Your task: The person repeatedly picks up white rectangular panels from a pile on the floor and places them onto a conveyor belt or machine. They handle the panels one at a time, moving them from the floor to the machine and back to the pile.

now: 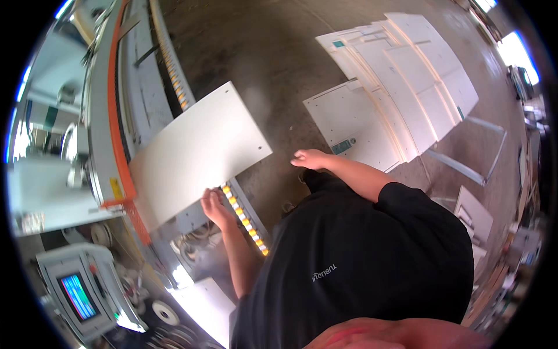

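Observation:
A flat white panel (200, 154) with small dark holes near its right-hand corners lies across the machine's bed and juts over the roller rail. At its near edge is my left hand (216, 208), fingers curled and closed against the board; the panel's underside is hidden. To the right of the panel, my right hand (311, 159) hangs over the floor in front of my body. Its fingers are loosely bent and slightly apart, holding nothing, and it touches neither the panel nor the stack.
A long machine (119, 110) with an orange strip runs along the left. Yellow and white rollers (244, 218) line its rail. At lower left stands a control panel (81, 296) with a lit screen. Stacked white boards (401, 75) lie at right, near a metal frame (465, 166).

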`<state>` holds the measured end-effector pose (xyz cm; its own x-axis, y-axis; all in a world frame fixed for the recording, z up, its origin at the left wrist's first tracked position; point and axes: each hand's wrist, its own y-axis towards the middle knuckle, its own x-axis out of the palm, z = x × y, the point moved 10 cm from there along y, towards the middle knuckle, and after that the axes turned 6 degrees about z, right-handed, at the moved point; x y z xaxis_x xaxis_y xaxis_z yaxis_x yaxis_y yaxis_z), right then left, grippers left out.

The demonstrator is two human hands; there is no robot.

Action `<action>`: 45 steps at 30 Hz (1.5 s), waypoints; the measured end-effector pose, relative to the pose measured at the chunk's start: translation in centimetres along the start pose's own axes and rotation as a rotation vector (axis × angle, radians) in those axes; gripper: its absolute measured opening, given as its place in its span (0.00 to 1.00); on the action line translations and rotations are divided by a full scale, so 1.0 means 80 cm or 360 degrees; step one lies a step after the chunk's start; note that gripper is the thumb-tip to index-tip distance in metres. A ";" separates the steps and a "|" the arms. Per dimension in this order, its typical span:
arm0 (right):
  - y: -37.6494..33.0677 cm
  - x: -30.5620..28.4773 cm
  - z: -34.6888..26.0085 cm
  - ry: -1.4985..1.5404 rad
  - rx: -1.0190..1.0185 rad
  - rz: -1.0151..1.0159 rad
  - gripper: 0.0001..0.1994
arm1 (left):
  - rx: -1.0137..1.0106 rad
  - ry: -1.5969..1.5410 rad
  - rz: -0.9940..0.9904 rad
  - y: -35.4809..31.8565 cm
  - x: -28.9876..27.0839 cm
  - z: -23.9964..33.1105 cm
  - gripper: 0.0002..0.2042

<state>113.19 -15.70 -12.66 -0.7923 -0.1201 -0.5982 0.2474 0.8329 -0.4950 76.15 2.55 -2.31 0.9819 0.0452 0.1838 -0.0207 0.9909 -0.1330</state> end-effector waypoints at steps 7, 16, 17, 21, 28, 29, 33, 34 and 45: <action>-0.046 0.020 0.422 -0.0355 0.0229 0.0065 0.27 | -0.0295 0.0518 -0.0688 -0.064 0.255 -0.081 0.09; -0.099 -0.084 0.527 0.0820 0.1189 0.0223 0.25 | -0.0259 0.1313 -0.1544 -0.052 0.530 -0.167 0.14; -0.085 -0.119 0.513 0.0985 0.1038 0.0507 0.26 | -0.0218 0.1360 -0.1629 -0.049 0.558 -0.171 0.14; -0.075 -0.199 0.491 0.1656 0.1087 0.1051 0.23 | 0.0067 0.1528 -0.2075 -0.042 0.688 -0.203 0.15; -0.094 -0.052 0.519 0.2184 0.1452 0.1449 0.15 | 0.0571 0.1861 -0.2636 0.025 0.945 -0.337 0.18; -0.107 -0.028 0.495 0.2262 0.1600 0.1492 0.15 | 0.0597 0.1933 -0.2710 0.029 0.990 -0.359 0.19; -0.096 0.010 0.361 0.0664 0.1691 0.1009 0.11 | 0.0746 0.2012 -0.2898 0.052 1.179 -0.453 0.21; -0.085 0.020 0.324 0.0526 0.1752 0.0895 0.12 | 0.0782 0.1986 -0.2904 0.049 1.234 -0.482 0.21; 0.058 -0.050 0.062 0.2447 0.2801 0.1232 0.10 | 0.1288 0.2002 -0.2533 -0.029 1.689 -0.691 0.36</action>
<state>120.25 -14.05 -15.69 0.1456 0.8062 -0.5735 -0.0476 -0.5733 -0.8180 219.31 -0.62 -30.97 -0.1787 -0.3873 -0.9045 0.9838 -0.0553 -0.1707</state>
